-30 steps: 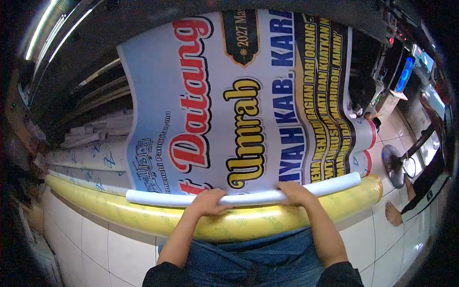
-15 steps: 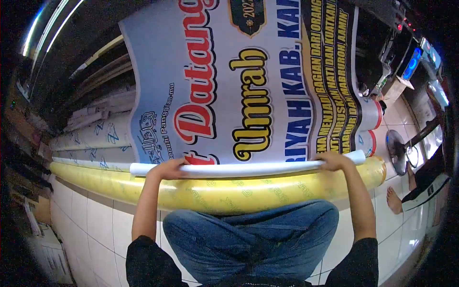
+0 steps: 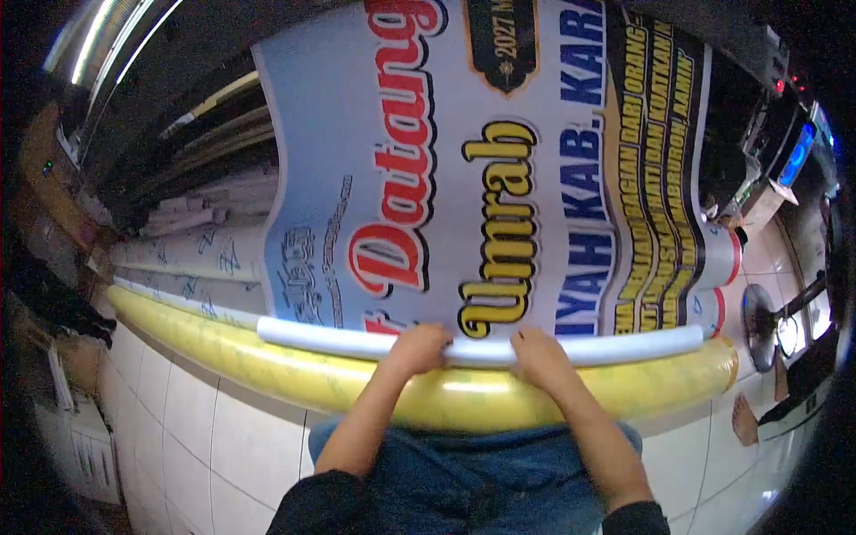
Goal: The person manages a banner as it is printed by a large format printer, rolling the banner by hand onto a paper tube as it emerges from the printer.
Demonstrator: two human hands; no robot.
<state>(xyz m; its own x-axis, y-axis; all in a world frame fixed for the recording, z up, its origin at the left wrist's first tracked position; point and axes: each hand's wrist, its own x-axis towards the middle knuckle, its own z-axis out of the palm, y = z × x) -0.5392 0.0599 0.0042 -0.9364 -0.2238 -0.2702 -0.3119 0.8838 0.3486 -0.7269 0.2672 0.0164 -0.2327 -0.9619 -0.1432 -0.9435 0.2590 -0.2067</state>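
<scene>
A large printed banner (image 3: 419, 178) with red, yellow and blue lettering hangs down in front of me. Its lower end is wound into a white roll (image 3: 624, 346), which lies along a long yellow roll (image 3: 464, 397). Left of the middle, my left hand (image 3: 419, 348) is closed on the white roll. A short way to its right, my right hand (image 3: 539, 355) grips the same roll, fingers curled over its top. Motion slightly blurs both hands.
More wrapped rolls (image 3: 192, 254) lie behind the yellow one at the left. On the right are a fan (image 3: 760, 325), another person's bare foot (image 3: 744, 419) and a device with a blue light (image 3: 798, 156). The floor is tiled (image 3: 241, 446).
Both my hands have moved inward along the white roll, from near its ends to close together at the middle. The view has shifted, so the banner appears lower and further right.
</scene>
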